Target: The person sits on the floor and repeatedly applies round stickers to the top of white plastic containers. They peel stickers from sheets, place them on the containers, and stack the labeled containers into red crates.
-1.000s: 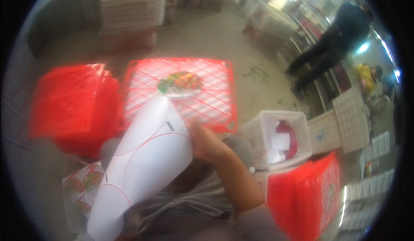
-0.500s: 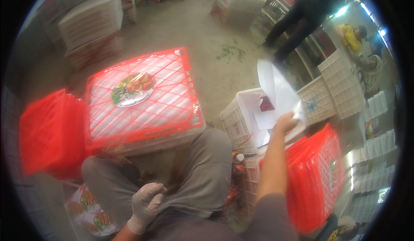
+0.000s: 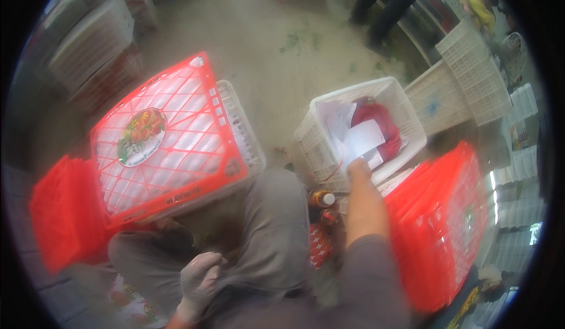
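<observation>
My right hand (image 3: 358,169) reaches over the near rim of a white slatted crate (image 3: 313,152). Its fingers are blurred and meet the lower edge of a white paper sheet (image 3: 364,139); whether they grip it I cannot tell. Beneath the sheet lies a dark red, soft-looking thing (image 3: 392,141), with more white paper beside it. Above my lap, my left hand (image 3: 203,275), in a pale glove, has its fingers curled closed, with nothing showing in them. Past my knees, a red lattice lid (image 3: 213,136) lies askew on a white crate (image 3: 242,123), an oval picture label on it.
Red lattice lids (image 3: 70,211) are stacked at the left, and another red stack (image 3: 435,229) leans at the right. A small white-capped bottle (image 3: 322,198) stands by my right knee. White crates (image 3: 97,41) are piled at far left. A person's dark-trousered legs (image 3: 391,5) are at the back.
My right hand has lowered toward me; the large sheet it held upright is no longer raised. The red thing in the crate is now more exposed. The view has shifted; the left hand stays curled.
</observation>
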Motion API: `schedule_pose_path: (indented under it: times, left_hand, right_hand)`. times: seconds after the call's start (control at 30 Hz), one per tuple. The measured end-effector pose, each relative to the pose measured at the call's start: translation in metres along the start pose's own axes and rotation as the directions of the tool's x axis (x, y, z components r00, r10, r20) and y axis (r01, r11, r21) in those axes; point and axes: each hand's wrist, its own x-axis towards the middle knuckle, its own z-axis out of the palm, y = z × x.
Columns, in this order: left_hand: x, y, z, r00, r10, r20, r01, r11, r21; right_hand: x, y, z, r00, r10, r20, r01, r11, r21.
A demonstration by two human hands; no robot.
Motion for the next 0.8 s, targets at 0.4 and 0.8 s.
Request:
schedule_pose_path:
  times: [0.4,0.8]
  left_hand:
    - [0.019,-0.007,0.015,0.970,0.130,0.204,-0.127,0.991,-0.031]
    - [-0.011,-0.044,-0.007,0.983,-0.184,-0.005,0.184,0.982,0.052]
  right_hand:
    - [-0.221,0.008,0.004,0.267,-0.167,-0.949,0.896,0.406,0.180]
    - [-0.194,0.213,0.277,0.932,-0.210,0.295,0.197,0.978,0.073]
